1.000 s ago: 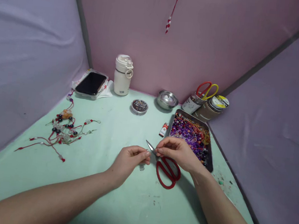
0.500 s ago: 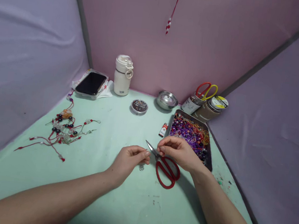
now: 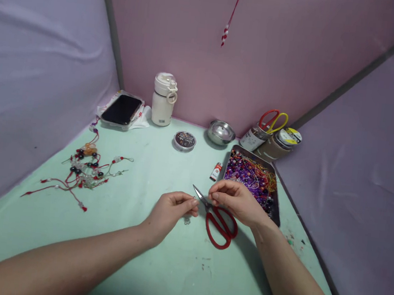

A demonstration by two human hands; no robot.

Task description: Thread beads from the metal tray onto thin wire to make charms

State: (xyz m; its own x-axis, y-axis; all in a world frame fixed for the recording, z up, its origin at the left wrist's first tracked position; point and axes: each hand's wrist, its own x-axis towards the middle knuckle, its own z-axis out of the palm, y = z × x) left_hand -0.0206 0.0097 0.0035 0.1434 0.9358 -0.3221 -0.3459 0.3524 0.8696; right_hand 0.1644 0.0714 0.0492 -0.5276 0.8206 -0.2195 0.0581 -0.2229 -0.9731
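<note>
My left hand (image 3: 174,213) is closed in a pinch on something too small to make out. A small clear or silvery piece (image 3: 187,220) shows just below its fingertips. My right hand (image 3: 235,198) is pinched too, a short gap to the right, and what its fingertips hold is too fine to name. Scissors with red handles (image 3: 221,234) lie on the table beneath and between the hands, blades pointing up and left. Past the right hand, a dark tray (image 3: 279,212) holds purple, red and black beads with tangled cords, partly covered by that hand.
A lighter (image 3: 216,171) lies left of the tray. Behind stand a round spool (image 3: 184,141), a metal bowl (image 3: 221,133), a white bottle (image 3: 163,104) and jars (image 3: 253,138), one with scissors. Beaded red cords (image 3: 85,166) and a phone (image 3: 122,110) are at left.
The right hand's fingertips have shifted very slightly away from the left hand. The left hand keeps its pinch, and the view has moved a little.
</note>
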